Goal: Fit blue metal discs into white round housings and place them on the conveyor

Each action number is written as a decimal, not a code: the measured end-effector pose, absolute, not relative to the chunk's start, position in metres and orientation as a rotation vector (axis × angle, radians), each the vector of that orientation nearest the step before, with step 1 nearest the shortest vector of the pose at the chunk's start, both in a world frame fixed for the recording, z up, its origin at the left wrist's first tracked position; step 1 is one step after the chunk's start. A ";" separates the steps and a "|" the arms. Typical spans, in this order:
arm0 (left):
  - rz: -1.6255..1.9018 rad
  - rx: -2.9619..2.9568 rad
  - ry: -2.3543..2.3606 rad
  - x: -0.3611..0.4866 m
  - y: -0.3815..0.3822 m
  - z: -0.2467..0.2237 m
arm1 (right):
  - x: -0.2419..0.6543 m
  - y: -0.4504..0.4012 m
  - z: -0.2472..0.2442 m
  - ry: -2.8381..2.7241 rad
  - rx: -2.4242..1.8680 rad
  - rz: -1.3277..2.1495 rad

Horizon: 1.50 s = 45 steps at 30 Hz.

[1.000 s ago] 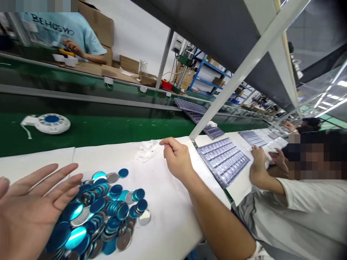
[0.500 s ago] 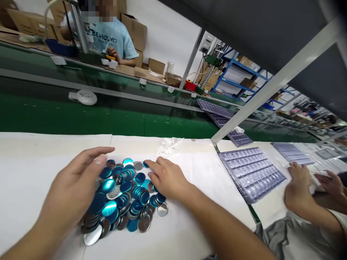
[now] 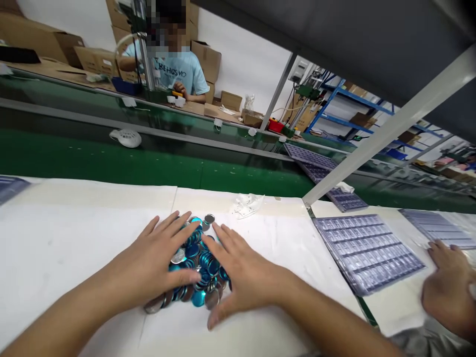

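Note:
A heap of round metal discs, some with shiny blue faces and some silver, lies on the white-covered table. Over the heap's left side my left hand is spread, thumb and fingers apart, resting on or just above the discs. From the right, my right hand lies against the heap with its fingers stretched and its thumb pointing down towards the table. Both palms hide part of the pile. Neither hand grips a disc. One dark-faced disc sits at the far edge, beyond my fingertips.
Clear plastic compartment trays lie to the right, beside a co-worker's hand. A crumpled white wrapper is behind the heap. Beyond runs a green conveyor carrying a white fan-like part. A slanted white post rises at right.
My left hand has come down and right onto the heap, its fingers spreading. My right hand has opened out against the other side. The pile looks more gathered, and the view has swung left.

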<state>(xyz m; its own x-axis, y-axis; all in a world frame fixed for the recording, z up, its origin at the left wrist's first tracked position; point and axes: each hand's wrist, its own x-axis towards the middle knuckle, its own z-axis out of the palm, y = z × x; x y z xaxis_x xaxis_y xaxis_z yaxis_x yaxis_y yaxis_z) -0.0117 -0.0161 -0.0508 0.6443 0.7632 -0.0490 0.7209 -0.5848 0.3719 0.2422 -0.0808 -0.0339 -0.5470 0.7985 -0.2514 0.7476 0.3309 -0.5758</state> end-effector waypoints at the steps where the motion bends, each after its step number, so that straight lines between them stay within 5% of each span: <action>1: 0.144 2.562 1.161 -0.022 -0.019 -0.052 | 0.238 -0.086 -0.036 -2.526 -1.471 0.997; 17: 0.557 2.492 0.981 -0.027 -0.007 -0.073 | 0.228 -0.049 -0.078 -2.381 -1.171 0.459; 26: 0.759 2.325 1.151 -0.034 -0.006 -0.073 | 0.238 -0.042 -0.076 -2.173 -1.148 0.548; 45: 0.485 2.779 1.030 -0.017 -0.023 -0.078 | 0.228 -0.043 -0.070 -2.438 -1.178 0.702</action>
